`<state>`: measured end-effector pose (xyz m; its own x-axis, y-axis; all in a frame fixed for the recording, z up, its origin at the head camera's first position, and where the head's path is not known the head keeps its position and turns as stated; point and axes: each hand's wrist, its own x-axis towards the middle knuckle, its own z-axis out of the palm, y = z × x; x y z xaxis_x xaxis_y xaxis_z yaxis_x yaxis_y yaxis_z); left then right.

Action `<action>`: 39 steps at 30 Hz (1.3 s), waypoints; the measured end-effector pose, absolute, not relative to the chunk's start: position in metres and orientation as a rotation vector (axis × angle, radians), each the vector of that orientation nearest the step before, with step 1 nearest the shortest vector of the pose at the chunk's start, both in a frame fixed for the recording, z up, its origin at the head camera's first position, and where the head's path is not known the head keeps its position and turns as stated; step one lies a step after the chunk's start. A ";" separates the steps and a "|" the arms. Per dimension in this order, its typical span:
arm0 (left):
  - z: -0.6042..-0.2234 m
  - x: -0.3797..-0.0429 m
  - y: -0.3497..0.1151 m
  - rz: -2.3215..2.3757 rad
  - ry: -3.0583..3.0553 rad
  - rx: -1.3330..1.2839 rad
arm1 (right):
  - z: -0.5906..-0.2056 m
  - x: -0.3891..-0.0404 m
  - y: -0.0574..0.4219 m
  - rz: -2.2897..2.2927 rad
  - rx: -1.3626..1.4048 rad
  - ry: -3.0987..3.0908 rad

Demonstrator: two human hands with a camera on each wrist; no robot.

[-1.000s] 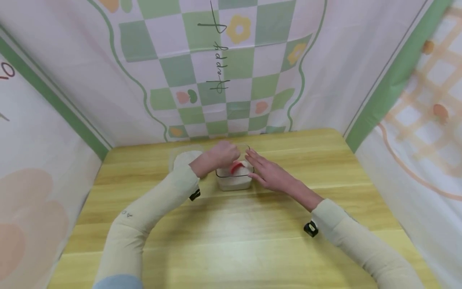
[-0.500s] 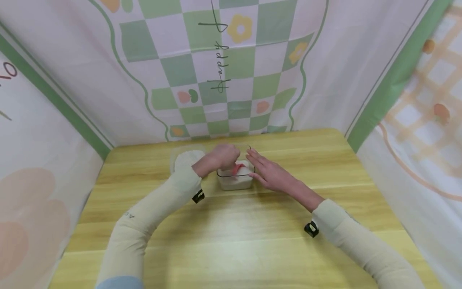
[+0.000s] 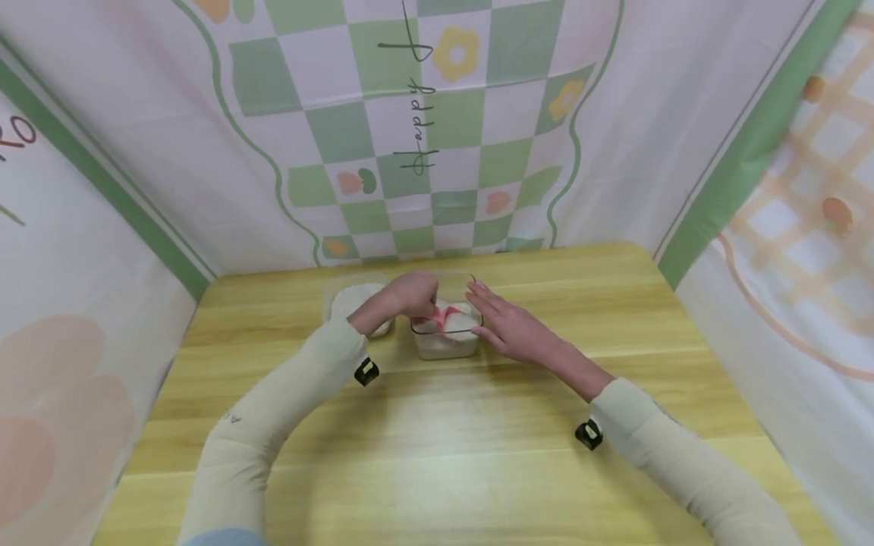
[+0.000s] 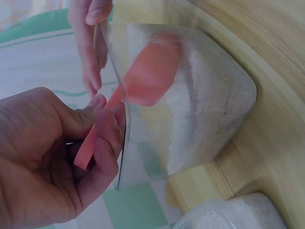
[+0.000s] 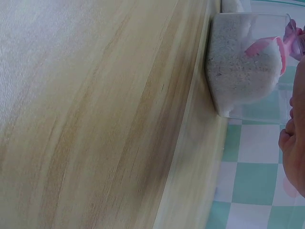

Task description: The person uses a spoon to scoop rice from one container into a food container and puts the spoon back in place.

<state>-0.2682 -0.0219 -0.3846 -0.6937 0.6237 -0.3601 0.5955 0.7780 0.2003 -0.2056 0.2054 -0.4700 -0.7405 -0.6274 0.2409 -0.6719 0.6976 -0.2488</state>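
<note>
My left hand (image 3: 412, 294) grips the handle of a pink scoop (image 4: 155, 69), its fingers curled round it at the rim of a clear container (image 3: 445, 346). The scoop's wide bowl reaches inside the container and lies against a heap of white rice-like grain (image 5: 245, 71). On the container's right side, my right hand (image 3: 512, 327) rests at the dark rim with its fingers straight. In the left wrist view the fingers of the right hand (image 4: 88, 45) show behind the rim.
Just left of the container, a second clear container (image 3: 329, 294) with white grain stands partly behind my left forearm. Both are on a wooden table (image 3: 451, 447), near its back edge. A patterned cloth (image 3: 396, 220) hangs behind the table.
My left hand has shifted a little left with the scoop, and more of the scoop now shows in the container. The right hand has stayed at the rim.
</note>
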 end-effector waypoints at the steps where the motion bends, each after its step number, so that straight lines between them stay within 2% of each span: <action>1: -0.384 -0.269 -0.025 0.126 2.551 0.922 | -0.470 -0.206 0.205 0.487 1.063 -2.769; 13: -0.388 -0.267 -0.060 0.547 2.487 0.903 | -0.471 -0.205 0.206 0.486 1.045 -2.786; 39: -0.402 -0.250 -0.117 1.135 2.268 0.528 | -0.472 -0.207 0.204 0.494 1.038 -2.807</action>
<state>-0.2500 -0.1165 -0.4016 -0.7753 0.5597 -0.2927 0.1011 0.5674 0.8172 -0.2068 0.2041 -0.4720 -0.7607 -0.6138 0.2112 -0.6491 0.7136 -0.2637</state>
